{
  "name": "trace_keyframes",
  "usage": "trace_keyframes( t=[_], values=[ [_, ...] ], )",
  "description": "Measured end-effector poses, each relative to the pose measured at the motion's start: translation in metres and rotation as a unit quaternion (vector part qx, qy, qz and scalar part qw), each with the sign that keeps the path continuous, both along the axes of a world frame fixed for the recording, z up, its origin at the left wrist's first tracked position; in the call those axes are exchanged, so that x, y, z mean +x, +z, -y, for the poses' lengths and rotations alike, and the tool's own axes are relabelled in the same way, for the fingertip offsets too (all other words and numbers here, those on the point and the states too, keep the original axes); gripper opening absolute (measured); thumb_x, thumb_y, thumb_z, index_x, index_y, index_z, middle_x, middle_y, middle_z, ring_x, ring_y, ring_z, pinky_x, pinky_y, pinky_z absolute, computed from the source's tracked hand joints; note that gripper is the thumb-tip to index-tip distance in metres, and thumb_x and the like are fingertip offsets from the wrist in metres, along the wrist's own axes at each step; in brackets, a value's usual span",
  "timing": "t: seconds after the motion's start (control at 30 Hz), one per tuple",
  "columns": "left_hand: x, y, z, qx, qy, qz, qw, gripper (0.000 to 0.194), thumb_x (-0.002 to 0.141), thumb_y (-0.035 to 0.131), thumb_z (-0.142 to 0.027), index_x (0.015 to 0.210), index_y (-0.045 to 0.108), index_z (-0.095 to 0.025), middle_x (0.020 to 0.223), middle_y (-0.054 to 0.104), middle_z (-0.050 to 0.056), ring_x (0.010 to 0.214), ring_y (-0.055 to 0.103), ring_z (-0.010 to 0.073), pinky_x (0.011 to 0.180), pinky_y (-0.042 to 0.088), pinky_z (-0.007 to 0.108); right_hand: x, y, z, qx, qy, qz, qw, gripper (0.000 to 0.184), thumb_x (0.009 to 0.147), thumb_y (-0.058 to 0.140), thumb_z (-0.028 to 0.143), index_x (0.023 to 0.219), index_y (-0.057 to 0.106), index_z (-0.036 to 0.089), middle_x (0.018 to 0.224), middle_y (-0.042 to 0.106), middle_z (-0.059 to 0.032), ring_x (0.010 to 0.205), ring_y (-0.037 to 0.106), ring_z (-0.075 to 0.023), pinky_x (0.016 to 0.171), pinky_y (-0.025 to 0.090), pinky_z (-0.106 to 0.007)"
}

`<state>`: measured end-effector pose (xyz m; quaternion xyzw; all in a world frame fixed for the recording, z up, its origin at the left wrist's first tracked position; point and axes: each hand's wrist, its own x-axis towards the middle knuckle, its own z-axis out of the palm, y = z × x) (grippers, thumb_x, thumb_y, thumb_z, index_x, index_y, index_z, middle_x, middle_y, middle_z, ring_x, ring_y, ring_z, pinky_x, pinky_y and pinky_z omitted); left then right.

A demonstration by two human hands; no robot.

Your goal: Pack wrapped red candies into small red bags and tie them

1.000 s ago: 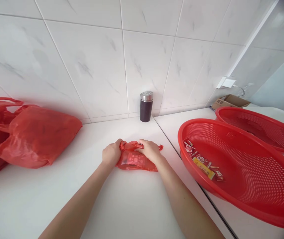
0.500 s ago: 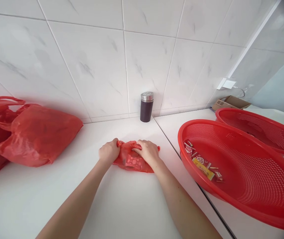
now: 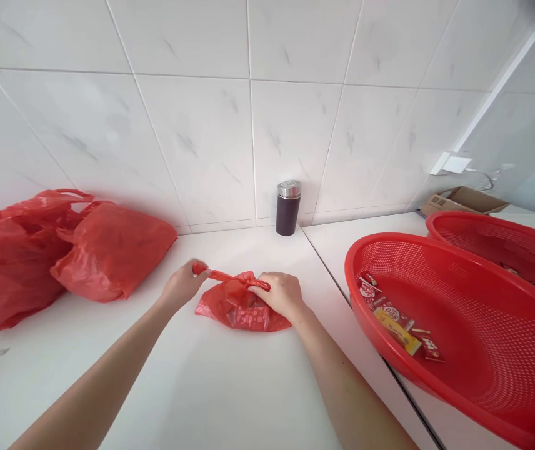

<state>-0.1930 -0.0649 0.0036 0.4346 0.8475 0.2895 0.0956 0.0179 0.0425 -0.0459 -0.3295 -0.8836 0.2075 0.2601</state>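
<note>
A small red plastic bag [image 3: 244, 306] lies on the white table in front of me, with packets showing through its thin film. My left hand [image 3: 185, 282] pinches one handle of it, drawn out to the left in a taut twisted strip. My right hand [image 3: 284, 294] grips the gathered top on the other side, thumb along the plastic. The fingers of my right hand are partly hidden behind the hand itself.
Filled red plastic bags [image 3: 112, 250] stand at the left. A dark tumbler [image 3: 288, 209] with a metal lid is by the tiled wall. On the right, a red basket [image 3: 464, 337] holds several snack packets [image 3: 396, 331]; another red basket [image 3: 497, 240] and a cardboard box [image 3: 464, 199] are behind.
My left hand has moved left, away from the bag's body, stretching the handle out. My right hand stays at the bag's top. The view has turned slightly left.
</note>
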Motion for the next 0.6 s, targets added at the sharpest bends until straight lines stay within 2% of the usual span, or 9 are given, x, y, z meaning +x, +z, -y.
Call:
trace_keyframes(
  t=[0.07, 0.1, 0.17, 0.23, 0.33, 0.4, 0.5, 0.57, 0.6],
  values=[
    [0.017, 0.016, 0.002, 0.063, -0.029, -0.065, 0.995, 0.039, 0.082, 0.051, -0.044, 0.117, 0.055, -0.025, 0.122, 0.060, 0.009, 0.107, 0.057, 0.0275, 0.087, 0.046, 0.040, 0.001, 0.002, 0.003, -0.002, 0.017, -0.030, 0.999, 0.032, 0.084, 0.059, 0.042, 0.060, 0.054, 0.022, 0.062, 0.057, 0.0047, 0.061, 0.050, -0.0107, 0.057, 0.029, -0.024],
    [0.027, 0.021, 0.003, 0.078, -0.084, -0.094, 0.989, 0.042, 0.083, 0.052, -0.042, 0.122, 0.052, -0.028, 0.132, 0.054, 0.006, 0.119, 0.050, 0.0273, 0.097, 0.040, 0.040, 0.001, 0.003, 0.005, -0.007, 0.024, -0.044, 0.999, 0.032, 0.085, 0.059, 0.042, 0.060, 0.055, 0.022, 0.062, 0.057, 0.0046, 0.062, 0.050, -0.0109, 0.058, 0.031, -0.023],
    [0.047, 0.025, 0.001, 0.051, -0.225, -0.120, 0.966, 0.041, 0.081, 0.056, -0.037, 0.121, 0.054, -0.030, 0.131, 0.056, 0.004, 0.121, 0.048, 0.0273, 0.102, 0.035, 0.040, 0.000, 0.005, 0.009, -0.022, 0.032, -0.070, 0.997, 0.033, 0.085, 0.058, 0.044, 0.061, 0.057, 0.022, 0.061, 0.057, 0.0046, 0.060, 0.050, -0.0111, 0.058, 0.033, -0.023],
    [0.061, 0.020, 0.000, -0.013, -0.307, -0.106, 0.946, 0.035, 0.078, 0.058, -0.033, 0.113, 0.059, -0.029, 0.113, 0.066, 0.004, 0.103, 0.058, 0.0276, 0.090, 0.041, 0.040, 0.001, 0.006, 0.012, -0.039, 0.035, -0.093, 0.994, 0.031, 0.085, 0.058, 0.047, 0.065, 0.061, 0.023, 0.063, 0.060, 0.0045, 0.060, 0.052, -0.0115, 0.058, 0.036, -0.022],
    [0.062, 0.008, 0.003, -0.052, -0.274, -0.060, 0.959, 0.019, 0.082, 0.050, -0.033, 0.095, 0.062, -0.026, 0.085, 0.067, 0.002, 0.076, 0.059, 0.0230, 0.066, 0.042, 0.034, 0.004, 0.003, 0.009, -0.058, 0.016, -0.127, 0.990, 0.032, 0.085, 0.055, 0.054, 0.077, 0.064, 0.024, 0.072, 0.064, 0.0031, 0.065, 0.056, -0.0124, 0.063, 0.041, -0.022],
    [0.053, 0.006, 0.013, -0.058, -0.243, -0.023, 0.968, 0.020, 0.086, 0.044, -0.038, 0.084, 0.059, -0.025, 0.073, 0.063, 0.000, 0.067, 0.056, 0.0193, 0.058, 0.040, 0.030, 0.007, -0.002, 0.003, -0.069, -0.013, -0.145, 0.987, 0.038, 0.087, 0.048, 0.058, 0.080, 0.062, 0.023, 0.071, 0.063, 0.0022, 0.065, 0.055, -0.0127, 0.064, 0.041, -0.022],
    [0.029, 0.017, 0.045, -0.071, -0.206, 0.035, 0.975, 0.030, 0.085, 0.045, -0.049, 0.075, 0.056, -0.023, 0.063, 0.057, -0.003, 0.055, 0.051, 0.0151, 0.049, 0.038, 0.026, 0.012, -0.012, -0.010, -0.091, -0.045, -0.151, 0.983, 0.046, 0.090, 0.038, 0.059, 0.076, 0.059, 0.021, 0.060, 0.054, 0.0028, 0.057, 0.050, -0.0128, 0.057, 0.039, -0.023],
    [0.007, 0.032, 0.079, -0.066, -0.162, 0.114, 0.978, 0.035, 0.082, 0.049, -0.056, 0.078, 0.059, -0.022, 0.067, 0.060, -0.002, 0.059, 0.056, 0.0162, 0.051, 0.044, 0.027, 0.013, -0.018, -0.015, -0.104, -0.050, -0.143, 0.983, 0.046, 0.090, 0.038, 0.058, 0.073, 0.057, 0.021, 0.057, 0.051, 0.0034, 0.055, 0.048, -0.0128, 0.054, 0.036, -0.023],
    [-0.005, 0.040, 0.099, -0.053, -0.121, 0.185, 0.974, 0.036, 0.080, 0.053, -0.058, 0.083, 0.061, -0.022, 0.072, 0.064, -0.001, 0.066, 0.061, 0.0183, 0.057, 0.050, 0.029, 0.013, -0.020, -0.017, -0.109, -0.049, -0.137, 0.983, 0.045, 0.090, 0.038, 0.057, 0.072, 0.057, 0.021, 0.057, 0.050, 0.0036, 0.054, 0.047, -0.0129, 0.053, 0.036, -0.023]
  ],
)
